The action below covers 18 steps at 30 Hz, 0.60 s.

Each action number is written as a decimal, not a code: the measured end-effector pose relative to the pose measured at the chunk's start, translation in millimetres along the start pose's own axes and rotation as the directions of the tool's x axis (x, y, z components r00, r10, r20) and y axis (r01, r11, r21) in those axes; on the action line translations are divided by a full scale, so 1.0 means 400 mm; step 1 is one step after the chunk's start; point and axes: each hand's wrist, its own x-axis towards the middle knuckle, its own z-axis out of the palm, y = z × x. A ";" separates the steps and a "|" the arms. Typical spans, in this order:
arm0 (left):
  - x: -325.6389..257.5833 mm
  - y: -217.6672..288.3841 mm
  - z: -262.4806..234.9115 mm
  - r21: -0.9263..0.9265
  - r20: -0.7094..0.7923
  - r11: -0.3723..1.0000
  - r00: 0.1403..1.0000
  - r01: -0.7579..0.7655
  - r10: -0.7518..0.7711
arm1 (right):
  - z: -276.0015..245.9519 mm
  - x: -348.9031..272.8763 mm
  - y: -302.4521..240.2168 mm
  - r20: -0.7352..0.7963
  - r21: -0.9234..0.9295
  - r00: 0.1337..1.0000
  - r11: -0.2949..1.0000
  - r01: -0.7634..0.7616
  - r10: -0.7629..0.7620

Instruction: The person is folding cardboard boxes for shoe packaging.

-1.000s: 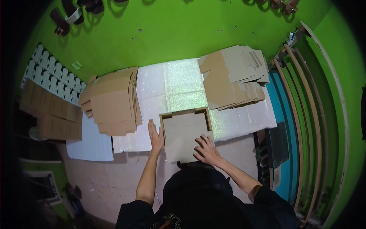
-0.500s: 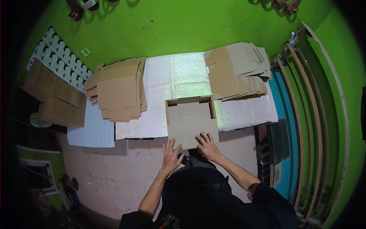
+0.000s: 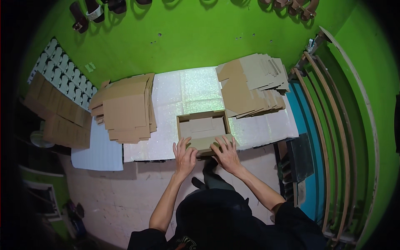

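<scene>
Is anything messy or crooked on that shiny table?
A little: the cardboard stack on the right looks askew, its sheets fanned out with uneven edges. The left stack is a bit ragged too. I see nothing spilled.

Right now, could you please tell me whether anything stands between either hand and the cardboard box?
Nothing visible does: the left hand and right hand both touch the near side of the cardboard box. The left cardboard stack and right cardboard stack lie to either side.

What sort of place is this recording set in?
Likely a small workshop or packing room, perhaps for footwear: stacked flat cardboard lies on the covered table, a partly folded box sits at its front edge, and apparent sandals hang on the green wall.
</scene>
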 end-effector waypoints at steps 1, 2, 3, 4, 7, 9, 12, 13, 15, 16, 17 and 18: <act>0.028 0.004 -0.007 0.008 -0.001 1.000 1.000 0.003 -0.003 | 0.008 0.021 0.017 -0.029 -0.063 0.999 0.998 0.022 -0.024; 0.056 0.009 -0.012 0.014 0.000 1.000 1.000 0.009 -0.009 | 0.014 0.041 0.036 -0.057 -0.126 0.997 0.991 0.042 -0.049; 0.083 0.006 -0.011 0.015 0.000 1.000 1.000 0.005 -0.005 | 0.019 0.059 0.054 -0.060 -0.126 0.997 0.991 0.039 -0.047; 0.106 -0.002 -0.013 0.040 0.023 0.999 1.000 0.010 -0.010 | 0.019 0.083 0.066 -0.090 -0.129 0.994 0.990 0.048 -0.060; 0.164 -0.011 -0.014 0.081 0.007 0.997 1.000 0.002 -0.002 | 0.015 0.155 0.099 -0.123 -0.106 0.990 0.993 0.051 -0.064; 0.196 -0.013 -0.013 0.096 -0.030 0.995 0.999 -0.011 0.014 | 0.009 0.204 0.119 -0.112 -0.063 0.993 0.997 0.038 -0.045; 0.229 -0.029 0.001 0.208 -0.032 0.975 0.996 -0.072 0.080 | 0.022 0.263 0.160 -0.125 -0.057 0.992 0.998 0.024 -0.031; 0.237 -0.044 0.012 0.224 -0.010 0.974 0.999 -0.045 0.048 | 0.028 0.279 0.169 -0.112 -0.040 0.993 0.999 0.016 -0.020; 0.254 -0.077 0.036 0.241 0.012 0.970 1.000 -0.017 0.014 | 0.047 0.310 0.186 -0.112 -0.048 0.994 0.999 0.010 -0.015; 0.265 -0.092 0.047 0.252 0.016 0.968 1.000 -0.003 -0.002 | 0.060 0.321 0.196 -0.095 -0.031 0.995 0.999 -0.013 0.010; 0.278 -0.106 0.059 0.263 0.021 0.965 1.000 0.012 -0.018 | 0.073 0.332 0.207 -0.077 -0.015 0.996 0.999 -0.036 0.035; 0.290 -0.122 0.072 0.286 0.007 0.958 1.000 0.002 -0.004 | 0.086 0.342 0.219 -0.084 -0.016 0.996 0.999 -0.039 0.038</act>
